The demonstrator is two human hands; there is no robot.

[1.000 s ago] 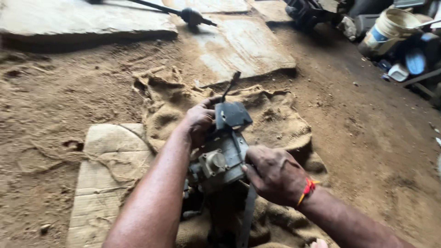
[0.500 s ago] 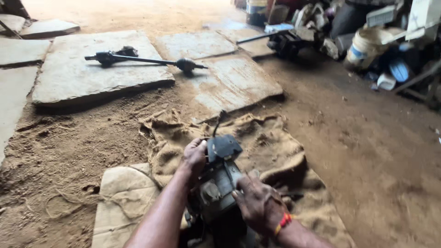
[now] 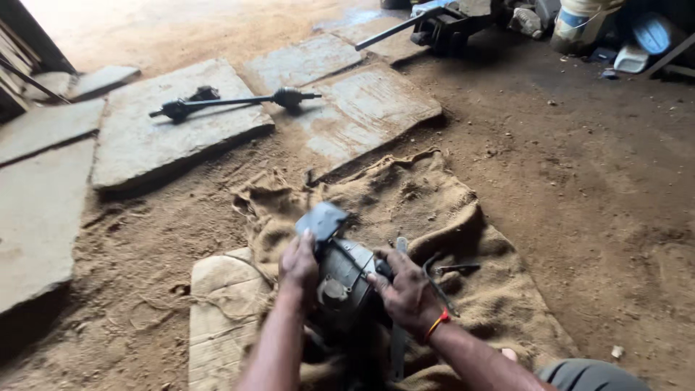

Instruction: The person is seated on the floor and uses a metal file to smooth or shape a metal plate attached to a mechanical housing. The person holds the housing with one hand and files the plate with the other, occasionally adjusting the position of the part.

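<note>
We see a grey metal machine part (image 3: 340, 279) on the brown sack cloth (image 3: 434, 210) near its front edge. Our left hand (image 3: 298, 266) and right hand (image 3: 407, 293) both grip its sides. A long axle rod (image 3: 235, 103) lies far behind.

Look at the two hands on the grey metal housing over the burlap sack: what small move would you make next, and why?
Probably steady the metal housing upright before anything else. The left hand grips its side just below the dark top cover, the right hand presses the other side, and it stands tilted on the soft, rumpled burlap sack, so it could tip.
</note>
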